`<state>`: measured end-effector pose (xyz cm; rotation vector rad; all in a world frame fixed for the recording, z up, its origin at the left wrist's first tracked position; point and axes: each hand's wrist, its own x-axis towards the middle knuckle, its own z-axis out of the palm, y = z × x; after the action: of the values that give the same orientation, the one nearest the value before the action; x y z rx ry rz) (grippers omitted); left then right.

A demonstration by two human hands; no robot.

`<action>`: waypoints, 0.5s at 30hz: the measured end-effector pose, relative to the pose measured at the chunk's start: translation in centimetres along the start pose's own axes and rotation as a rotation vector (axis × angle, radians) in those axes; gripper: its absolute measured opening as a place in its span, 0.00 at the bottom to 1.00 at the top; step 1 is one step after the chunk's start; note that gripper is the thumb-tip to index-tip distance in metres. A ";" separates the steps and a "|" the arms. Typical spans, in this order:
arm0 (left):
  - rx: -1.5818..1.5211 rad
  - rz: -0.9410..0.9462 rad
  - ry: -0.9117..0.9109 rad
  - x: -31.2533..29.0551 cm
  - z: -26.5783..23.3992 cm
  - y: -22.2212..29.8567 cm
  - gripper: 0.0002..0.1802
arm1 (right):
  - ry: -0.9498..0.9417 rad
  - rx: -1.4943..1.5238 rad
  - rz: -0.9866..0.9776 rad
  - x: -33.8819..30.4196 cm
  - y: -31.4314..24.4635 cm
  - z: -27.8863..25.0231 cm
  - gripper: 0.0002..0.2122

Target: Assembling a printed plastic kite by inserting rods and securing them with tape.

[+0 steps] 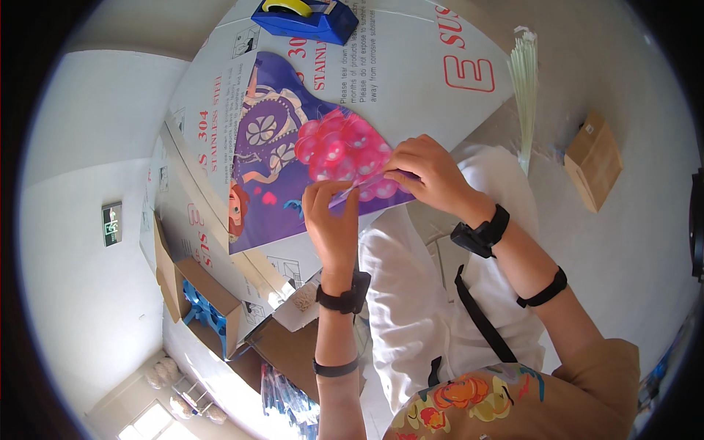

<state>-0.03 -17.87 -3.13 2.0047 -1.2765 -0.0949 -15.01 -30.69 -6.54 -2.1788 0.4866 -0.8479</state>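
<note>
Translucent strip (369,180): faint, ends hidden in the grips
Left hand (330,215): pinching one end
Right hand (431,173): pinching the other
Printed purple sheet (290,209): near edge partly covered by hands; glossy, curved outline, pink balloons (341,143); on grey board (418,92)

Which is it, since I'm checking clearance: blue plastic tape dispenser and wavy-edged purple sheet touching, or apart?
Apart: the head view shows grey board between the dispenser and the sheet.

1 purp. sheet (301,165), 1 tape disp. (312,28)
</note>
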 end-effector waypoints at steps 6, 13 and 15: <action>-0.677 -0.596 -0.168 -5.9 -2.2 3.9 0.08 | 0.121 0.076 0.023 0.9 -5.3 -1.3 0.06; -1.480 -0.868 0.010 -8.2 -4.4 3.9 0.17 | 0.043 -0.024 -0.167 -1.6 -10.5 -0.7 0.09; -1.385 -0.847 -0.004 -9.1 -4.1 1.6 0.12 | -0.020 -0.081 -0.194 -2.9 -11.2 0.3 0.10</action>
<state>-4.06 -8.63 -2.00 1.0952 -0.0542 -1.0501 -15.96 -21.56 0.46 -2.3347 0.3081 -0.9221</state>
